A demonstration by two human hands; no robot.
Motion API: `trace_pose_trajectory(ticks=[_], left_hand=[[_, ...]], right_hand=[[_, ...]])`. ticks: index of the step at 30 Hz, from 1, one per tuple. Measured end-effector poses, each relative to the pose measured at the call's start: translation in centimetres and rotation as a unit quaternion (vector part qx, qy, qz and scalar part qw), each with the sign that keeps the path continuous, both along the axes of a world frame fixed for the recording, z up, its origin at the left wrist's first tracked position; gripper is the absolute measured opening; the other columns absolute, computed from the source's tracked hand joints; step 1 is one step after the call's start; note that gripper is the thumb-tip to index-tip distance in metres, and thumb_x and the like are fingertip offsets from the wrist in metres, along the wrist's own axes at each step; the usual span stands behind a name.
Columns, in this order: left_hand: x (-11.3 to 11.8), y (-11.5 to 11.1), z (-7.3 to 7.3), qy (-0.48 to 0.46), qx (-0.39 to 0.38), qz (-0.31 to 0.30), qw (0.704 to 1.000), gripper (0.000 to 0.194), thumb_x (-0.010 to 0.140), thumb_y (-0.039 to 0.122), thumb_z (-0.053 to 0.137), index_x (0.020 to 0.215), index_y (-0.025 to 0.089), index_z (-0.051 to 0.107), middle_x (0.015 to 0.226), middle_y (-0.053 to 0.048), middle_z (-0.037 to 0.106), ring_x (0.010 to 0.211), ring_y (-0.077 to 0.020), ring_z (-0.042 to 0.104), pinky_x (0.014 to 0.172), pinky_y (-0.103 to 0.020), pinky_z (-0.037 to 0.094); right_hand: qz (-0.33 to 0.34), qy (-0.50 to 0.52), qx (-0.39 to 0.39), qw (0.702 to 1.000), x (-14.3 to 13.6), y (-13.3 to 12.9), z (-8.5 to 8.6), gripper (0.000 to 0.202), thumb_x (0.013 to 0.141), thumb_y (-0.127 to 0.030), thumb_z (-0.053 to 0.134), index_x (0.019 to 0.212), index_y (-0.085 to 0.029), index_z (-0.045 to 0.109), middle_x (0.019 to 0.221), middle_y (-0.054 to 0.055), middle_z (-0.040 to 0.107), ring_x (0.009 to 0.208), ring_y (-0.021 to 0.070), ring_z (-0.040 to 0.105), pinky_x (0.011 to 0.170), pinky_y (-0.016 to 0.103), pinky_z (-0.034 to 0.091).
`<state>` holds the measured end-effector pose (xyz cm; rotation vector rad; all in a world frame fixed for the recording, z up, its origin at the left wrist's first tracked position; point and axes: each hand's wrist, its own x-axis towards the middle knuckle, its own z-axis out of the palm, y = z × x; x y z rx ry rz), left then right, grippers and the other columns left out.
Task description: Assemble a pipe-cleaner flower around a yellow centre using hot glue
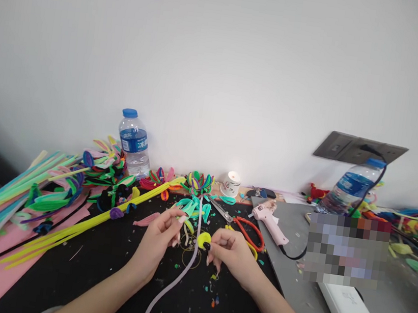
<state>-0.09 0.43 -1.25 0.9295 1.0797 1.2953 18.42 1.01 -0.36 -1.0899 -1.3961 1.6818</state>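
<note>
A pale purple stem (pixel 183 273) runs up the black table (pixel 109 271) between the hands. The right hand (pixel 229 254) has its fingers clamped on a yellow disc (pixel 203 239). The left hand (pixel 161 230) is beside teal loops (pixel 205 211); whether its fingers are closed is unclear. Beyond are red-handled scissors (pixel 247 233), a pink glue gun (pixel 270 224) and a paper cup (pixel 230 185).

A plain, pale wall (pixel 219 76), evenly lit, rises behind a black and grey surface (pixel 101 276) and carries a dark grey socket panel (pixel 343 147) at right.
</note>
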Motion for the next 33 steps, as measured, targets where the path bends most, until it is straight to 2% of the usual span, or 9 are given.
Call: trace_pose_trajectory(ticks=[3, 6, 8, 12, 23, 33], left_hand=[[0.1, -0.1, 0.0, 0.031, 0.01, -0.027, 0.999, 0.023, 0.083, 0.035, 0.054, 0.098, 0.019, 0.057, 0.048, 0.009, 0.039, 0.043, -0.0067, 0.035, 0.044, -0.017, 0.031], [0.5, -0.4, 0.0, 0.05, 0.049, -0.079, 0.994, 0.026, 0.079, 0.032, 0.06, 0.102, 0.02, 0.058, 0.068, 0.003, 0.052, 0.055, -0.0094, 0.049, 0.053, -0.021, 0.041], [0.7, -0.6, -0.1, 0.065, 0.064, -0.12, 0.989, 0.028, 0.076, 0.029, 0.063, 0.102, 0.021, 0.059, 0.08, 0.0, 0.055, 0.064, -0.0123, 0.054, 0.059, -0.024, 0.045], [1.0, -1.1, -0.3, 0.107, 0.063, -0.175, 0.977, 0.025, 0.077, 0.026, 0.062, 0.101, 0.021, 0.06, 0.079, -0.001, 0.058, 0.068, -0.015, 0.057, 0.063, -0.026, 0.047], [1.0, -1.2, 0.2, 0.134, 0.078, -0.177, 0.972, 0.01, 0.079, 0.023, 0.058, 0.088, 0.019, 0.06, 0.079, -0.002, 0.063, 0.066, -0.0154, 0.061, 0.066, -0.028, 0.049], [1.0, -1.4, 0.5, 0.113, 0.052, -0.151, 0.981, 0.013, 0.074, 0.025, 0.065, 0.085, 0.018, 0.064, 0.076, -0.003, 0.066, 0.064, -0.0166, 0.062, 0.063, -0.028, 0.051]], right_hand=[[0.001, -0.006, 0.004, 1.0, 0.1, 0.0, -0.1, 0.025, 0.068, -0.033, 0.069, 0.062, -0.015, 0.052, 0.051, -0.001, 0.063, 0.033, 0.0058, 0.047, 0.037, 0.017, 0.035], [0.006, -0.016, 0.006, 1.0, 0.1, 0.0, -0.2, 0.025, 0.068, -0.035, 0.068, 0.062, -0.015, 0.053, 0.051, -0.001, 0.063, 0.033, 0.0061, 0.047, 0.036, 0.017, 0.035], [0.016, -0.023, 0.002, 1.0, 0.2, 0.0, -0.2, 0.026, 0.068, -0.036, 0.068, 0.063, -0.015, 0.053, 0.051, -0.002, 0.062, 0.034, 0.0065, 0.047, 0.036, 0.017, 0.036], [0.042, -0.034, -0.003, 0.999, 0.3, -0.1, -0.2, 0.023, 0.069, -0.034, 0.067, 0.065, -0.015, 0.055, 0.052, -0.002, 0.063, 0.034, 0.0068, 0.048, 0.037, 0.018, 0.037], [0.052, -0.037, -0.015, 0.998, 0.5, -0.2, 0.0, 0.014, 0.07, -0.026, 0.062, 0.064, -0.015, 0.056, 0.052, -0.002, 0.064, 0.034, 0.0067, 0.048, 0.037, 0.017, 0.037], [0.045, -0.029, -0.018, 0.998, 0.2, -0.3, 0.4, 0.02, 0.069, -0.032, 0.065, 0.064, -0.015, 0.056, 0.049, -0.002, 0.062, 0.033, 0.0067, 0.047, 0.037, 0.018, 0.037]])
